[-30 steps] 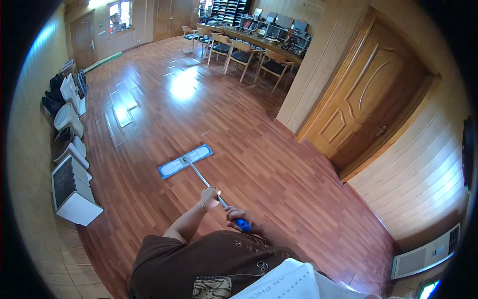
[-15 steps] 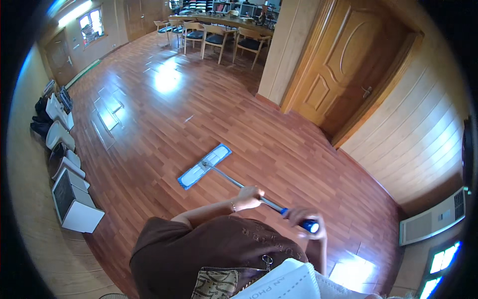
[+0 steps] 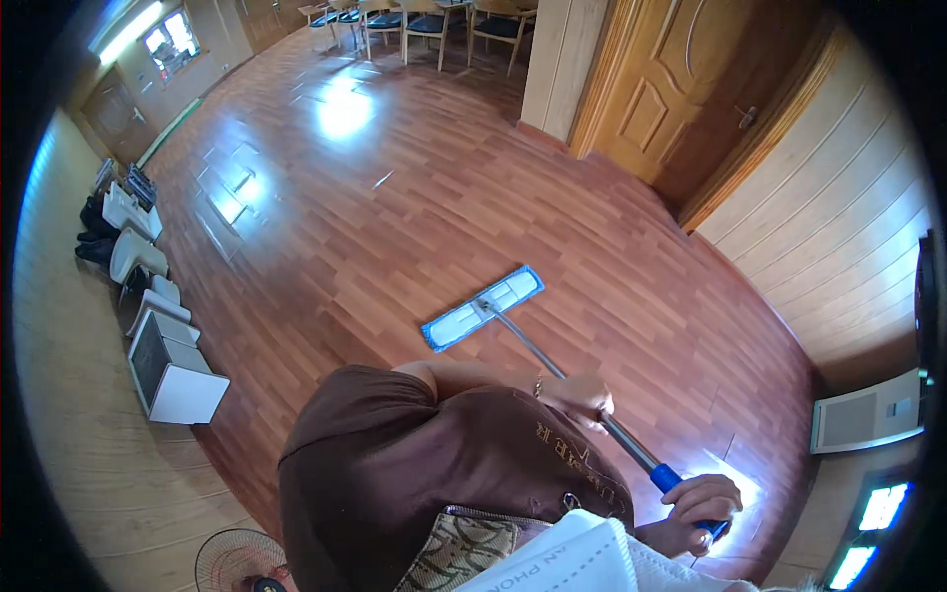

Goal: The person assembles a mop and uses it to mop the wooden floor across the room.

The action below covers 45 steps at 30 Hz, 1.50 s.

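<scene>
Blue fringed mop (image 3: 483, 308), left hand (image 3: 582, 396) gripping pole (image 3: 631, 443), right hand (image 3: 702, 501) clasping handle (image 3: 666, 479) — partly hidden

Along the far edge of the floor (image 3: 296, 296) we count 5 wooden chairs (image 3: 424, 25). At its right edge we see 1 panelled door (image 3: 681, 99) and 1 pale wall unit (image 3: 870, 414); at its left edge, 1 white box (image 3: 192, 392); by its near left corner, 1 round fan (image 3: 235, 557). We count 1 flat mop (image 3: 631, 442), 1 left hand (image 3: 582, 397) and 1 right hand (image 3: 705, 501).
</scene>
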Each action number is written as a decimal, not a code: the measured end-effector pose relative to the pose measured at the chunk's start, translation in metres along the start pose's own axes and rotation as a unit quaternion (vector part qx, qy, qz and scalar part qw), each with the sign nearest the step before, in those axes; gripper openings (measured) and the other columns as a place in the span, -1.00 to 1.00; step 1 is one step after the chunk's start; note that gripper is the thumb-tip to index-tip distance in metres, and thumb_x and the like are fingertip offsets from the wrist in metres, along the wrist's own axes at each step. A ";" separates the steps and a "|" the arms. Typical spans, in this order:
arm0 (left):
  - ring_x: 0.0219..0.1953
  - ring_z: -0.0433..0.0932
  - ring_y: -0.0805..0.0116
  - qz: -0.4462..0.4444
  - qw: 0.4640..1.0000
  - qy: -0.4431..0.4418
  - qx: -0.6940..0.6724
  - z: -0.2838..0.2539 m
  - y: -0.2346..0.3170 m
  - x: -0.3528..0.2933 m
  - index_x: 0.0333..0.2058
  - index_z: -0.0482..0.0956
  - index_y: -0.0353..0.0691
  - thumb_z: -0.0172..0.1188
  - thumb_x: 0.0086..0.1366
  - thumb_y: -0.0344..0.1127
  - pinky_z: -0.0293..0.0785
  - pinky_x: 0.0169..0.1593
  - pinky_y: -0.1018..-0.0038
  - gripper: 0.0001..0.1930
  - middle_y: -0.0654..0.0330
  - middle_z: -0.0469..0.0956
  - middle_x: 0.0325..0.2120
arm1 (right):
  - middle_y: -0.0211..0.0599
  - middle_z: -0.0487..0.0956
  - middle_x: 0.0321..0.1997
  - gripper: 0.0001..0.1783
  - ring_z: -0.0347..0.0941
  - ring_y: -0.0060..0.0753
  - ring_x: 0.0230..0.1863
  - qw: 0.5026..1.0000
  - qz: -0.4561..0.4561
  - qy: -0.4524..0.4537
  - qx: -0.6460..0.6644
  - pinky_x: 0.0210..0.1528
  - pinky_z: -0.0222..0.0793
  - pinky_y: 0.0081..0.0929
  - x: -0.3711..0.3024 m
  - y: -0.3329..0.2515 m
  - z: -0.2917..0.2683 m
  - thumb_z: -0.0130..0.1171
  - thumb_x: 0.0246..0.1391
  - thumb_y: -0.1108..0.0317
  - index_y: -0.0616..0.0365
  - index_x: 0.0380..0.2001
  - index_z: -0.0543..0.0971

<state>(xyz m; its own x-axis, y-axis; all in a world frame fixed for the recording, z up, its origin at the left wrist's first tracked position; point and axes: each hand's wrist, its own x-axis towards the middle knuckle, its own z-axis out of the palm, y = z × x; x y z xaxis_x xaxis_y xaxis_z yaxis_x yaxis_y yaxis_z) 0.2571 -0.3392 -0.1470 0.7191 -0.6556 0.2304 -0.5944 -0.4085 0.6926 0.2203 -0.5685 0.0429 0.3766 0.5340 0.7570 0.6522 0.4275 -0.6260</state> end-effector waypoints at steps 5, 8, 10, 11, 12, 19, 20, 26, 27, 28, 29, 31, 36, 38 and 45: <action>-0.58 0.50 -0.03 -0.111 0.994 0.007 -0.004 0.004 -0.004 -0.011 -0.70 0.47 -0.10 0.19 -0.03 -0.19 0.40 -0.47 0.13 -0.81 0.08 0.47 -0.71 | -0.32 0.49 -0.76 -0.63 0.54 -0.28 -0.67 1.000 -0.005 0.021 0.013 -0.62 0.52 -0.47 -0.006 0.019 0.005 0.22 0.00 0.10 0.19 -0.62 0.47; -0.56 0.51 -0.02 -0.140 0.984 0.092 0.056 -0.008 -0.011 -0.025 -0.71 0.39 -0.11 0.18 -0.06 -0.22 0.39 -0.50 0.12 -0.80 0.12 0.46 -0.70 | -0.33 0.50 -0.75 -0.64 0.53 -0.28 -0.67 1.000 0.016 0.009 0.011 -0.61 0.51 -0.48 0.004 0.036 0.021 0.25 -0.04 0.09 0.14 -0.65 0.48; -0.54 0.50 -0.01 -0.132 0.981 0.125 0.061 -0.006 -0.043 -0.034 -0.71 0.34 -0.13 0.17 0.01 -0.18 0.39 -0.47 0.13 -0.74 0.13 0.44 -0.70 | -0.34 0.51 -0.73 -0.67 0.53 -0.26 -0.66 0.998 0.054 0.008 0.022 -0.57 0.50 -0.43 0.010 0.053 0.030 0.26 -0.08 0.09 0.09 -0.66 0.49; -0.51 0.50 0.01 -0.130 0.975 0.167 0.071 -0.011 -0.051 -0.041 -0.71 0.29 -0.14 0.16 0.08 -0.14 0.40 -0.45 0.14 -0.67 0.14 0.42 -0.69 | -0.31 0.52 -0.69 -0.73 0.53 -0.21 -0.63 0.997 0.065 -0.009 0.042 -0.55 0.48 -0.38 0.014 0.066 0.034 0.25 -0.16 0.16 0.11 -0.65 0.49; -0.49 0.49 0.04 -0.170 0.969 0.166 0.070 -0.017 -0.059 -0.049 -0.71 0.27 -0.15 0.16 0.13 -0.14 0.41 -0.42 0.18 -0.64 0.14 0.40 -0.69 | -0.29 0.52 -0.66 -0.77 0.53 -0.19 -0.59 0.995 0.082 -0.005 0.064 -0.52 0.49 -0.35 0.019 0.078 0.043 0.24 -0.21 0.21 0.12 -0.65 0.49; -0.45 0.50 -0.02 -0.183 0.949 0.237 0.096 -0.073 -0.175 -0.097 -0.69 0.37 -0.15 0.16 0.08 -0.12 0.43 -0.40 0.13 -0.69 0.07 0.45 -0.64 | -0.09 0.53 -0.48 -0.81 0.52 -0.06 -0.35 0.987 0.140 -0.057 0.047 -0.23 0.46 -0.22 0.064 0.177 0.091 0.15 -0.30 0.38 0.24 -0.52 0.50; -0.45 0.50 -0.02 -0.197 0.944 0.248 0.093 -0.086 -0.189 -0.104 -0.70 0.37 -0.16 0.17 0.08 -0.12 0.42 -0.41 0.13 -0.68 0.06 0.44 -0.64 | -0.10 0.54 -0.46 -0.80 0.52 -0.06 -0.33 0.987 0.149 -0.051 0.040 -0.19 0.45 -0.21 0.070 0.193 0.100 0.14 -0.30 0.40 0.24 -0.48 0.50; -0.55 0.41 0.00 -0.261 0.919 0.283 0.082 -0.164 -0.288 -0.143 -0.74 0.30 -0.21 0.25 0.05 -0.14 0.26 -0.49 0.17 -0.61 0.05 0.37 -0.68 | -0.13 0.54 -0.21 -0.87 0.42 -0.07 0.04 0.961 0.262 0.013 0.088 0.12 0.29 -0.18 0.118 0.290 0.156 0.11 -0.06 0.60 0.20 -0.39 0.48; -0.56 0.40 0.01 -0.248 0.916 0.295 0.106 -0.176 -0.305 -0.151 -0.74 0.29 -0.21 0.27 0.04 -0.15 0.24 -0.50 0.17 -0.60 0.05 0.36 -0.69 | -0.13 0.52 -0.22 -0.85 0.42 -0.12 0.01 0.949 0.290 0.036 0.116 0.14 0.28 -0.18 0.128 0.302 0.167 0.19 -0.07 0.59 0.23 -0.37 0.48; -0.56 0.40 0.02 -0.249 0.916 0.295 0.111 -0.187 -0.319 -0.159 -0.74 0.28 -0.21 0.29 0.01 -0.15 0.26 -0.48 0.19 -0.60 0.06 0.36 -0.68 | -0.13 0.52 -0.22 -0.84 0.41 -0.12 0.03 0.958 0.266 0.008 0.108 0.15 0.26 -0.16 0.136 0.321 0.171 0.18 -0.08 0.61 0.22 -0.37 0.48; -0.55 0.41 0.04 -0.248 0.915 0.296 0.118 -0.200 -0.334 -0.165 -0.74 0.27 -0.21 0.31 -0.01 -0.15 0.28 -0.47 0.21 -0.59 0.06 0.35 -0.68 | -0.14 0.51 -0.22 -0.83 0.40 -0.11 0.04 0.965 0.240 -0.022 0.098 0.17 0.24 -0.14 0.139 0.341 0.174 0.17 -0.09 0.63 0.22 -0.38 0.48; -0.49 0.46 0.05 -0.297 0.903 0.271 0.149 -0.207 -0.376 -0.199 -0.72 0.34 -0.21 0.32 -0.03 -0.16 0.34 -0.41 0.22 -0.64 0.09 0.41 -0.64 | -0.15 0.50 -0.23 -0.83 0.39 -0.10 0.04 0.961 0.255 -0.035 0.103 0.18 0.22 -0.13 0.143 0.370 0.193 0.18 -0.11 0.63 0.21 -0.39 0.47; -0.36 0.51 0.09 -0.318 0.928 0.133 0.143 -0.230 -0.384 -0.190 -0.67 0.46 -0.16 0.31 -0.03 -0.13 0.39 -0.32 0.08 -0.72 0.15 0.51 -0.57 | -0.24 0.50 -0.30 -0.92 0.39 -0.17 0.02 0.952 0.288 -0.035 0.096 0.26 0.15 -0.09 0.147 0.382 0.188 0.20 -0.02 0.54 0.17 -0.47 0.48; -0.41 0.51 0.10 -0.269 0.951 0.092 0.120 -0.236 -0.377 -0.172 -0.68 0.45 -0.15 0.31 -0.03 -0.12 0.41 -0.33 0.19 -0.71 0.16 0.50 -0.60 | -0.24 0.50 -0.33 -0.92 0.41 -0.17 -0.01 0.949 0.301 -0.007 0.092 0.26 0.15 -0.09 0.150 0.370 0.175 0.20 -0.01 0.53 0.18 -0.47 0.49; -0.46 0.53 0.09 -0.124 0.991 0.005 0.059 -0.205 -0.302 -0.076 -0.65 0.48 -0.13 0.17 -0.04 -0.29 0.46 -0.36 0.22 -0.89 0.13 0.51 -0.62 | -0.19 0.55 -0.35 -0.94 0.46 -0.06 -0.04 0.947 0.306 0.097 0.009 0.08 0.31 -0.12 0.139 0.261 0.117 0.21 -0.09 0.55 0.20 -0.53 0.53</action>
<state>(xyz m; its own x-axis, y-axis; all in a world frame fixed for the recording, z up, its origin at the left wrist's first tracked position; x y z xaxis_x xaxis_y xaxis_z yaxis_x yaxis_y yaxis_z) 0.4557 -0.0360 -0.2332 0.8516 -0.5194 0.0706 -0.4363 -0.6277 0.6447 0.3663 -0.2973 -0.0373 0.7953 0.5423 0.2708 0.2625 0.0945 -0.9603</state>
